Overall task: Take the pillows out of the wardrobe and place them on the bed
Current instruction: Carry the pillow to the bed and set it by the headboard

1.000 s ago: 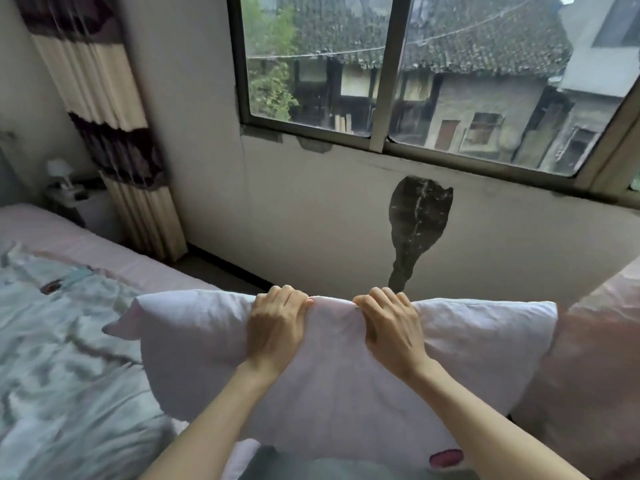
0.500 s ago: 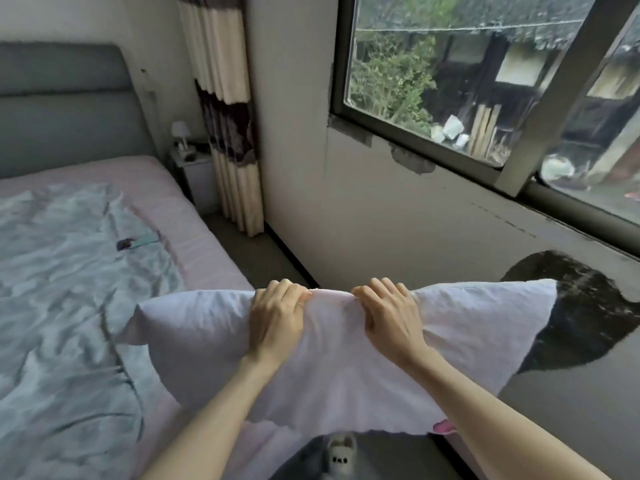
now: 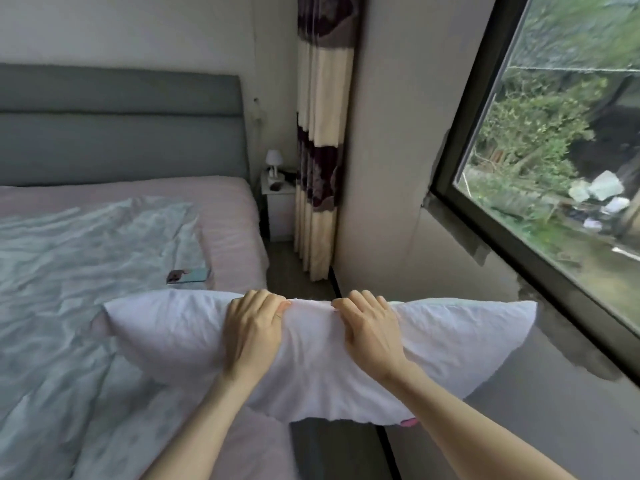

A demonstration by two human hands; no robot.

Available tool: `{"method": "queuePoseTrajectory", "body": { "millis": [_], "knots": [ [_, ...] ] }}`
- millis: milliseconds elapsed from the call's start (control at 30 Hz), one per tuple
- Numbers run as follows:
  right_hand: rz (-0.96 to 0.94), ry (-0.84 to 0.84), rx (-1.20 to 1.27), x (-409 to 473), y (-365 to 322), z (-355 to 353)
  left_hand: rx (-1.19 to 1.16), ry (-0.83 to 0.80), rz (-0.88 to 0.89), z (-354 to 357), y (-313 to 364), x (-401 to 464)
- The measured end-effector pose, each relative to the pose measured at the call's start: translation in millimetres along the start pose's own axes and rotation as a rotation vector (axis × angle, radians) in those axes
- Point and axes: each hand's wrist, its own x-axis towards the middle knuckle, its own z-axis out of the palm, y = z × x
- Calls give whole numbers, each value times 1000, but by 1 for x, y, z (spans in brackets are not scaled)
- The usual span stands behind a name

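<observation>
A white pillow [image 3: 166,334] hangs in the air in front of me, held along its top edge. My left hand [image 3: 254,332] and my right hand [image 3: 372,332] are both clenched on that edge, side by side near its middle. The pillow's left half is over the right side of the bed [image 3: 228,216]; its right half is over the narrow floor strip beside the wall. The bed has a pink sheet, a crumpled pale green quilt [image 3: 69,271] and a grey headboard [image 3: 121,126]. The wardrobe is out of view.
A phone [image 3: 188,276] lies on the quilt near the bed's right edge. A white nightstand [image 3: 278,209] with a small lamp stands beside the headboard. A striped curtain [image 3: 320,150] hangs in the corner. A large window [image 3: 554,168] fills the wall on the right.
My view has swung left from the window wall toward the bed and headboard. The pillow has come along, still gripped by both hands in the same way.
</observation>
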Motion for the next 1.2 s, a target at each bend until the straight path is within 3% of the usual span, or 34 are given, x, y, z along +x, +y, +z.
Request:
{"method": "queuePoseTrajectory", "body": {
  "millis": [300, 600, 1200],
  "knots": [
    [-157, -56, 177, 147, 79, 93, 270, 81, -135, 82, -52, 100],
    [-313, -33, 366, 272, 96, 180, 507, -8, -340, 126, -122, 178],
    [-311, 105, 473, 593, 101, 409, 598, 43, -339, 250, -391, 414]
  ]
}}
